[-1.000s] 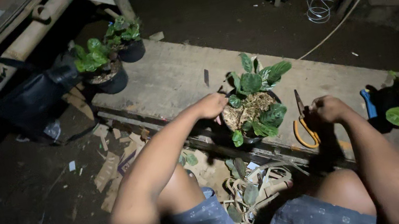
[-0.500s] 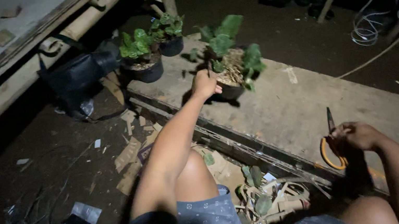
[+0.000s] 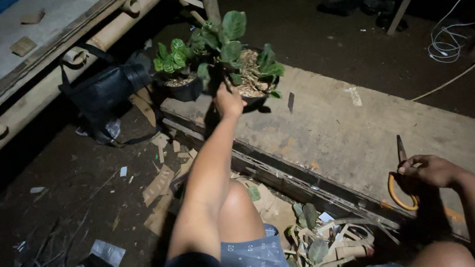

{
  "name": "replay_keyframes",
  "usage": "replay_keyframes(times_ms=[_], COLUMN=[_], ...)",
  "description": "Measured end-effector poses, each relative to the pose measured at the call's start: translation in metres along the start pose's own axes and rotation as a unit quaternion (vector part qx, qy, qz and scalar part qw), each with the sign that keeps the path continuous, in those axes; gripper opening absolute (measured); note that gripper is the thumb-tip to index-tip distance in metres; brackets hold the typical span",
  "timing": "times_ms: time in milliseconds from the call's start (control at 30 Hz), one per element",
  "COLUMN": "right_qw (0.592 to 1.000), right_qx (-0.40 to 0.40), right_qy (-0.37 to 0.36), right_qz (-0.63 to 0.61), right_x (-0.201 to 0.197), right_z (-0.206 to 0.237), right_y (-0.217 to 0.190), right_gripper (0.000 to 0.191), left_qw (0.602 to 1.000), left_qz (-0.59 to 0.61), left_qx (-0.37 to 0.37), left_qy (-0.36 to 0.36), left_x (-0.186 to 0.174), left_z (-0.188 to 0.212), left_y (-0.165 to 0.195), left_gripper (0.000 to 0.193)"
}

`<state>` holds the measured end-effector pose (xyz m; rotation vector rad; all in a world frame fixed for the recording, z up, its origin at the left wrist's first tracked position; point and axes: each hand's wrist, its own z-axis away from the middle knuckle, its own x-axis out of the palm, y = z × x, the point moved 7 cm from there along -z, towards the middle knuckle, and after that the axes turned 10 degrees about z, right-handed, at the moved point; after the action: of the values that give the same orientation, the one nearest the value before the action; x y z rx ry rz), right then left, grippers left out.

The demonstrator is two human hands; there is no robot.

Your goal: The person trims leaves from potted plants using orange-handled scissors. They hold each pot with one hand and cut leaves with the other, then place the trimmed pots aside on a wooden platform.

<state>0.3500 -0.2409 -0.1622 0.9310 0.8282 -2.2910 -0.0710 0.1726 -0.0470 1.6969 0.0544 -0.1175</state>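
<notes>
1. Here the left hand [image 3: 227, 100] is stretched far forward, arm nearly straight, fingers closed on the near rim of a dark pot [image 3: 253, 101] holding a leafy plant [image 3: 235, 49].
2. The pot sits at the far left corner of the slab [image 3: 337, 131], a long concrete strip running from upper left to lower right across the view. Whether its base rests on the slab or hangs just above it, I cannot tell: the shadow hides it.
3. A second pot [image 3: 180, 88] with a smaller plant stands just beside it, to the left, near the slab's far end; leaves of the two overlap in the view.
4. Key relation: the pot lies straight ahead of the left hand, at full reach, and well apart from the right hand. The left is plainly the nearer hand; the right is at the opposite end of the slab.
5. The right hand [image 3: 430, 170] rests on the slab near its near right edge, fingers curled around the orange handles of scissors [image 3: 401, 181]. Blades point away from the body, roughly across the slab's long axis.
6. A black bag [image 3: 103, 94] lies on the ground left of the pots, against a bamboo frame [image 3: 25, 99].
7. Cut stems and scraps [image 3: 323, 246] lie below the slab's near edge, between the knees.
</notes>
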Motion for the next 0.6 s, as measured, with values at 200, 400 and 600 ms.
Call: replay_keyframes(times_ms=[200,400,600], right_qw=[0.999,0.998,1.0], right_qx=[-0.031,0.05,0.004], right_qy=[-0.009,-0.031,-0.005], right_qz=[-0.04,-0.017,0.029], right_x=[0.007,0.005,0.003], right_z=[-0.001,0.008,0.014], right_y=[-0.004,0.008,0.001], right_gripper=[0.045,0.052,0.047], left_qw=[0.995,0.952,0.928], left_qz=[-0.097,-0.29,-0.322], left_qx=[0.038,0.079,0.151], left_qy=[0.003,-0.063,-0.114], left_x=[0.02,0.043,0.035], left_z=[0.001,-0.027,-0.022], left_y=[0.017,0.017,0.022], left_gripper=[0.027,0.02,0.023])
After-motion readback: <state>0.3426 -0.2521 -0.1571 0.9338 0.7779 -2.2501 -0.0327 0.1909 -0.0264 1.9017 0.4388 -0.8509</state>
